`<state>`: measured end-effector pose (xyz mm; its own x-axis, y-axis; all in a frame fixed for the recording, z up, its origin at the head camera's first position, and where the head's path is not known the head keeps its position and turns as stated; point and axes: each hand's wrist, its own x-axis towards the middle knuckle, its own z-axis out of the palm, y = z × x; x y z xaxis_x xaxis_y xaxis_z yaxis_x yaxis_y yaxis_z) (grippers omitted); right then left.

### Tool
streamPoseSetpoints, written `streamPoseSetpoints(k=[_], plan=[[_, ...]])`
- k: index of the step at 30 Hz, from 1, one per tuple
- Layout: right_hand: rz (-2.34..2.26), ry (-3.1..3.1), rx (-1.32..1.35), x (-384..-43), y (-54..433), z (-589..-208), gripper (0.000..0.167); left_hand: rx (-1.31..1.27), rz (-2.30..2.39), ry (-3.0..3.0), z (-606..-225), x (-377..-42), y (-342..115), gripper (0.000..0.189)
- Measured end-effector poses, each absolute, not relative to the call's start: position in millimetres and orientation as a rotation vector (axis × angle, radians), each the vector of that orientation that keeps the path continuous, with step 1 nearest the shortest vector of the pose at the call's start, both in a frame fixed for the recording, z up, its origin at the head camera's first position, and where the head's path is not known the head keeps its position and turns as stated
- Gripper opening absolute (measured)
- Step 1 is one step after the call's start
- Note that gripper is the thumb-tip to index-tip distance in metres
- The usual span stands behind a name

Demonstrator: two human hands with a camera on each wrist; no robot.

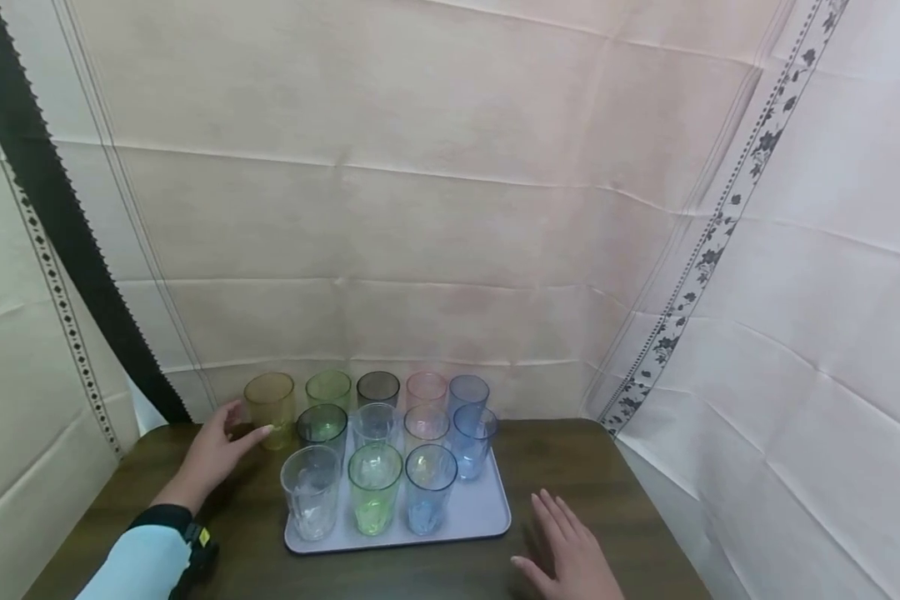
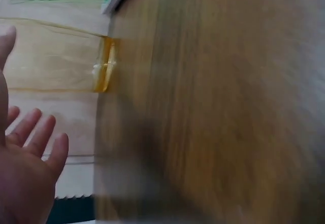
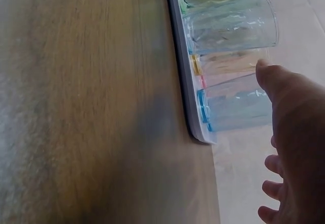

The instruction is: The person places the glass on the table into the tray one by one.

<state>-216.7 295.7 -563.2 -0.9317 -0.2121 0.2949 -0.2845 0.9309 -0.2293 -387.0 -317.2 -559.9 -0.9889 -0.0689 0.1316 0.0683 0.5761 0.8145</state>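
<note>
An amber glass (image 1: 268, 408) stands upright on the wooden table, left of the white tray. My left hand (image 1: 216, 450) is beside it with fingers spread; in the left wrist view its thumb overlaps the amber glass (image 2: 56, 56) and the other fingers are apart from it. Whether the thumb touches the glass, I cannot tell. The tray (image 1: 480, 521) carries several glasses in rows, among them a clear glass (image 1: 312, 500), a green glass (image 1: 375, 496) and a blue glass (image 1: 430, 496) in front. My right hand (image 1: 570, 550), fingers extended and holding nothing, is right of the tray.
Behind the table (image 1: 607, 483) hangs a pale cloth (image 1: 390, 233), close to the back row of glasses. More cloth with a patterned band (image 1: 708, 258) hangs at the right. A dark strip (image 1: 67, 192) slants down at the left.
</note>
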Motion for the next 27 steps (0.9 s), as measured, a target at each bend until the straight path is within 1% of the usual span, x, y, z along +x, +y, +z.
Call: streamPoseSetpoints(k=[3, 8, 14, 17, 20, 23, 27], plan=[[0.383, -2.793, 0.375, -213.0, 298.9, -562.7, 0.094, -0.011, -1.442, -2.624, -561.4, -397.8, -314.1, 0.121], [0.38, -2.751, 0.357, -208.8, 302.5, -562.0, 0.093, -0.004, -1.479, -2.588, -562.8, -407.6, -308.0, 0.117], [0.381, -2.742, 0.33, -207.1, 303.6, -563.0, 0.093, 0.036, -1.481, -2.584, -567.1, -408.0, -304.3, 0.119], [0.407, -2.746, 0.334, -207.4, 302.6, -563.5, 0.094, 0.063, -1.467, -2.584, -567.1, -398.7, -307.3, 0.122], [0.426, -2.747, 0.339, -207.5, 302.1, -563.6, 0.094, 0.083, -1.448, -2.581, -565.0, -382.8, -313.3, 0.12], [0.444, -2.742, 0.344, -207.5, 302.9, -564.4, 0.094, 0.094, -1.411, -2.563, -563.1, -360.5, -322.1, 0.112], [0.457, -2.736, 0.338, -207.5, 305.4, -567.3, 0.095, 0.097, -1.329, -2.539, -562.4, -322.4, -333.5, 0.097]])
